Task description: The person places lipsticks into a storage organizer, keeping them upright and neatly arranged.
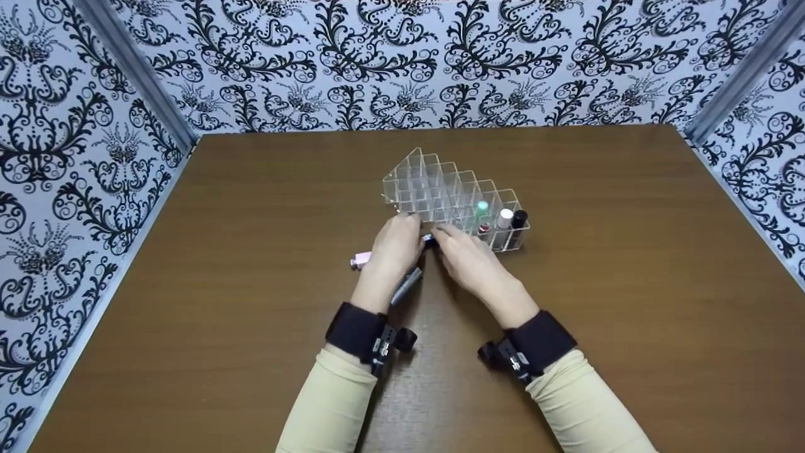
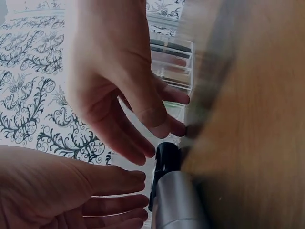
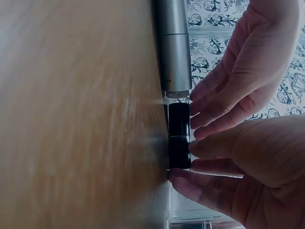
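Observation:
A short shiny black tube (image 3: 179, 136), like a small lipstick, lies low by the tabletop between the two hands. My left hand (image 1: 397, 242) reaches in from the left; its fairly straight fingertips sit beside the tube's upper end in the right wrist view. From the other side comes my right hand (image 1: 468, 258), thumb and fingertips close against the tube's other end. Neither hand plainly grips it. A silver-grey tube (image 1: 406, 286) lies near the left wrist. Part of a pink tube (image 1: 360, 260) shows beyond the left hand, which hides the remainder.
Just beyond the hands stands a clear compartment rack (image 1: 434, 173). Its right end holds a green-capped tube (image 1: 482, 206), a white-capped tube (image 1: 505, 217), a black tube (image 1: 519, 220) and a small red-topped one (image 1: 483, 229). Patterned walls border the brown table (image 1: 251, 207).

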Demonstrator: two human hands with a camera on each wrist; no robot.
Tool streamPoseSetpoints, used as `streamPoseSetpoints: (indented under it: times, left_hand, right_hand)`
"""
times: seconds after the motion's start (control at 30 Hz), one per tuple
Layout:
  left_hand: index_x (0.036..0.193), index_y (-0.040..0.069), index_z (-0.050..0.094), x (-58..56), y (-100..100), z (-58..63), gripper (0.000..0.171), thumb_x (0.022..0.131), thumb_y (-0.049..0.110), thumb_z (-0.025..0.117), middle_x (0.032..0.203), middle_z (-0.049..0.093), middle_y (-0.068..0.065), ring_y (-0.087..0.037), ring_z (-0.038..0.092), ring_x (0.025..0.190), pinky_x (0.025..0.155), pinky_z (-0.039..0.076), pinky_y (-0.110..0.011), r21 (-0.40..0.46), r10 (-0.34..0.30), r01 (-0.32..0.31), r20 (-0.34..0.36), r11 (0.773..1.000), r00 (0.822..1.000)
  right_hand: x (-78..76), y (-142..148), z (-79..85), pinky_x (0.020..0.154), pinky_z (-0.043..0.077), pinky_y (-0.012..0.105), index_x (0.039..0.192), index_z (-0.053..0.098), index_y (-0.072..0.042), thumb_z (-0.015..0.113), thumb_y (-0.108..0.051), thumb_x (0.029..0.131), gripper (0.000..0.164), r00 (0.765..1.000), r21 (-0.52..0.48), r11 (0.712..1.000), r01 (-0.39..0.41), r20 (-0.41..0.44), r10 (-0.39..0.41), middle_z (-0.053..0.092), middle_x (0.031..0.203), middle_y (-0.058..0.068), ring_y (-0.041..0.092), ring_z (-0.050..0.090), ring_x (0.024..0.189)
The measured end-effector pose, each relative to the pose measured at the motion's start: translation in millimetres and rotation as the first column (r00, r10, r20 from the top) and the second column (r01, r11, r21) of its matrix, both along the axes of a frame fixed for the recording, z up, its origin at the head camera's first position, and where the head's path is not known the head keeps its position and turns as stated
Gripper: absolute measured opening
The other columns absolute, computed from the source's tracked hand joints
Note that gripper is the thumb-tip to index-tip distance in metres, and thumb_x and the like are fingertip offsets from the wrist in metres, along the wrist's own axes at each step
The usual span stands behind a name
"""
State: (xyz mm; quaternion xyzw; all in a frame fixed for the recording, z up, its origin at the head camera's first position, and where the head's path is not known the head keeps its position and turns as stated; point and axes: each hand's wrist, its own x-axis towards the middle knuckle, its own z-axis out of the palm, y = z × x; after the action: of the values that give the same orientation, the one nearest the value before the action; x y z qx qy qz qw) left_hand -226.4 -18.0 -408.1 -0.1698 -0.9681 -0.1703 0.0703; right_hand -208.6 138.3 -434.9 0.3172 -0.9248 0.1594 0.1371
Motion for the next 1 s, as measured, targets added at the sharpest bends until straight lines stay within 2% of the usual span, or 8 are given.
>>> streamPoseSetpoints:
  times: [0.1,0.23,0.47,0.6,0.83,1.0]
  left_hand:
    - [0.099,-0.006,0.069,1.1,4.2,-0.5,0.011,0.09,0.0,0.069,0.101,0.07,-0.023,-0.039,0.069,0.094,0.082,0.057,-0.046,-0.035,0.007,-0.006,0.026,0.999,1.0]
    - [0.1,-0.004,0.069,3.0,9.5,-1.6,0.01,0.093,-0.002,0.061,0.103,0.071,-0.02,-0.037,0.07,0.095,0.081,0.058,-0.047,-0.06,0.015,-0.012,0.06,0.998,0.998]
    - [0.097,-0.001,0.07,6.4,15.7,-5.3,0.011,0.095,0.001,0.059,0.1,0.072,-0.019,-0.036,0.071,0.092,0.075,0.059,-0.049,-0.106,0.014,-0.009,0.049,0.994,0.999]
    - [0.097,0.0,0.07,6.8,16.8,-7.7,0.011,0.095,0.002,0.059,0.098,0.073,-0.019,-0.036,0.071,0.09,0.073,0.059,-0.049,-0.12,0.014,-0.01,0.034,0.993,0.999]
    - [0.096,0.003,0.071,4.2,19.1,-11.4,0.013,0.096,0.006,0.059,0.099,0.074,-0.016,-0.033,0.071,0.092,0.074,0.059,-0.048,-0.135,0.026,-0.022,0.028,0.991,0.999]
    - [0.095,0.003,0.071,3.5,17.3,-9.0,0.013,0.096,0.005,0.058,0.101,0.073,-0.014,-0.032,0.071,0.093,0.075,0.059,-0.048,-0.146,0.038,-0.034,0.025,0.989,0.999]
  right_hand:
    - [-1.3,-0.7,-1.2,0.088,0.055,0.054,0.123,0.06,0.014,0.058,0.01,0.09,0.034,1.0,-0.01,1.0,-0.003,-0.007,0.003,0.061,0.123,0.029,0.046,0.063,0.107]
    - [-1.8,-0.4,-2.3,0.082,0.056,0.052,0.117,0.062,0.014,0.057,0.011,0.09,0.028,0.999,-0.026,1.0,-0.015,-0.031,0.014,0.062,0.114,0.027,0.044,0.064,0.098]
    - [0.9,2.2,1.0,0.077,0.056,0.051,0.108,0.063,0.013,0.058,0.01,0.089,0.019,1.0,-0.008,1.0,-0.012,0.011,0.012,0.062,0.109,0.025,0.044,0.064,0.091]
    - [3.1,2.7,5.5,0.081,0.055,0.052,0.107,0.064,0.013,0.056,0.011,0.089,0.02,0.998,0.008,1.0,-0.024,0.053,0.023,0.062,0.11,0.026,0.044,0.064,0.095]
    - [6.2,5.5,11.8,0.094,0.052,0.052,0.116,0.062,0.014,0.051,0.011,0.092,0.027,0.992,0.02,0.999,-0.046,0.117,0.044,0.062,0.12,0.028,0.045,0.062,0.109]
    - [6.8,4.7,15.4,0.096,0.051,0.053,0.121,0.06,0.015,0.05,0.012,0.091,0.032,0.99,0.024,0.999,-0.048,0.133,0.044,0.061,0.122,0.03,0.046,0.062,0.112]
